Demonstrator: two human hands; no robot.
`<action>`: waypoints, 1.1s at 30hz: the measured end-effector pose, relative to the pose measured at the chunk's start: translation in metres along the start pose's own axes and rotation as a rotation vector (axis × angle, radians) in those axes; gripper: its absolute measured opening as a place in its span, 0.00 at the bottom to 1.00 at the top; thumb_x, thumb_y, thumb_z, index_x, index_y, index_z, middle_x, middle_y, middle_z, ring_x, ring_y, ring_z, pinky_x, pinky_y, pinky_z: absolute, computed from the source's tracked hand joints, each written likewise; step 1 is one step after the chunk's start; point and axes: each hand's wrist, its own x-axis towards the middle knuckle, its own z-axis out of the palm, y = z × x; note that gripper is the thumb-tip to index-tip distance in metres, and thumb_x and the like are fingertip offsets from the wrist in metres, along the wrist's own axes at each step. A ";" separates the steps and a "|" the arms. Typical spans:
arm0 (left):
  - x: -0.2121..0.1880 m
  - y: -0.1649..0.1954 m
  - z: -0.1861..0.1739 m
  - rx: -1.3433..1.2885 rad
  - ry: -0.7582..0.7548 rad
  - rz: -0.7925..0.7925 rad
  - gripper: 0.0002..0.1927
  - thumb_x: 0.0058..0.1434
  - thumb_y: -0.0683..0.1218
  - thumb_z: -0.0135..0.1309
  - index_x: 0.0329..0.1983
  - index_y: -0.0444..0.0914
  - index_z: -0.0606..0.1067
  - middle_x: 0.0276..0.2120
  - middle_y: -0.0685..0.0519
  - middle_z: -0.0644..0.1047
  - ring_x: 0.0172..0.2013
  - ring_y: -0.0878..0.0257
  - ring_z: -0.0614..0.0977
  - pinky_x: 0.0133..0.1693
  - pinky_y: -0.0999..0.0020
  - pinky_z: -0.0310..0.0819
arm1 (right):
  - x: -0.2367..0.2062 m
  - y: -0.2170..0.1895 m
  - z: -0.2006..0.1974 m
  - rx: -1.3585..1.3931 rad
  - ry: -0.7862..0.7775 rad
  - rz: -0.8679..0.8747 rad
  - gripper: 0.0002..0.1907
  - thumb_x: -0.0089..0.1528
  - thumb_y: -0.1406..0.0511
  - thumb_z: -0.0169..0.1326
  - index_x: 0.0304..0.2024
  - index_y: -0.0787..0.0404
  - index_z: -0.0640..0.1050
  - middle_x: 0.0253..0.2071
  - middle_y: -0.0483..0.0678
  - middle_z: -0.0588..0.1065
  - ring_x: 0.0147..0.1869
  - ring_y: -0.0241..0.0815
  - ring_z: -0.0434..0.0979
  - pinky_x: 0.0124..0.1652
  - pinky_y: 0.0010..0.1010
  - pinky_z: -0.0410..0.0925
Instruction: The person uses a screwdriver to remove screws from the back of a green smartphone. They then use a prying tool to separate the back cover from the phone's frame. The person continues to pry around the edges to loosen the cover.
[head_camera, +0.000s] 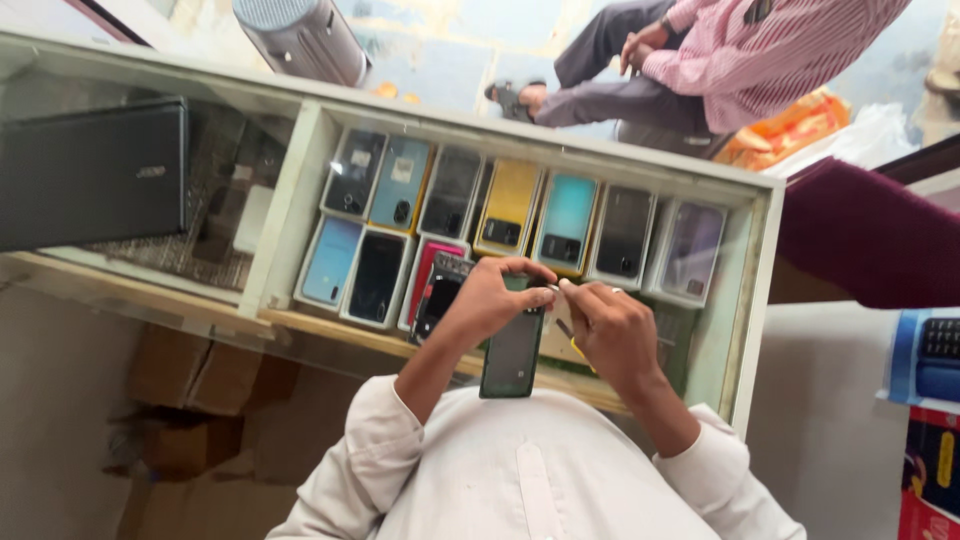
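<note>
Left hand (490, 298) clamped on dark green phone (513, 352), right hand (610, 330) pinching its top edge

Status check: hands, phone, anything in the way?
Left hand grips dark green phone, back showing. Right hand at its top edge, holding a thin tool. Glass display counter beneath; nothing blocking.

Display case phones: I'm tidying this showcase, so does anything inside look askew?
Yes. In the front row one dark phone sits tilted and overlaps the pink box, while the other boxed phones stand in straight rows. It lies just beside the left hand, which grips a dark green phone together with the right hand.
</note>
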 end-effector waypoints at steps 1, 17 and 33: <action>0.000 0.001 0.002 -0.041 -0.009 -0.027 0.09 0.58 0.39 0.63 0.42 0.35 0.83 0.32 0.53 0.85 0.35 0.70 0.83 0.43 0.73 0.78 | 0.000 0.000 0.001 0.000 -0.004 0.007 0.11 0.60 0.71 0.60 0.46 0.58 0.82 0.33 0.48 0.78 0.34 0.49 0.79 0.35 0.38 0.71; 0.009 -0.029 0.003 -0.203 0.161 -0.135 0.12 0.58 0.39 0.58 0.45 0.37 0.83 0.32 0.52 0.85 0.32 0.70 0.83 0.37 0.74 0.78 | -0.032 0.012 0.021 0.705 -0.018 0.660 0.17 0.67 0.71 0.48 0.59 0.59 0.71 0.29 0.49 0.80 0.25 0.34 0.78 0.26 0.27 0.71; 0.008 -0.124 0.019 -0.350 0.090 -0.428 0.13 0.54 0.44 0.63 0.40 0.30 0.80 0.31 0.49 0.83 0.30 0.63 0.85 0.32 0.65 0.83 | -0.095 0.043 0.052 1.048 0.116 0.585 0.12 0.76 0.67 0.54 0.55 0.71 0.81 0.39 0.53 0.79 0.43 0.36 0.79 0.45 0.25 0.72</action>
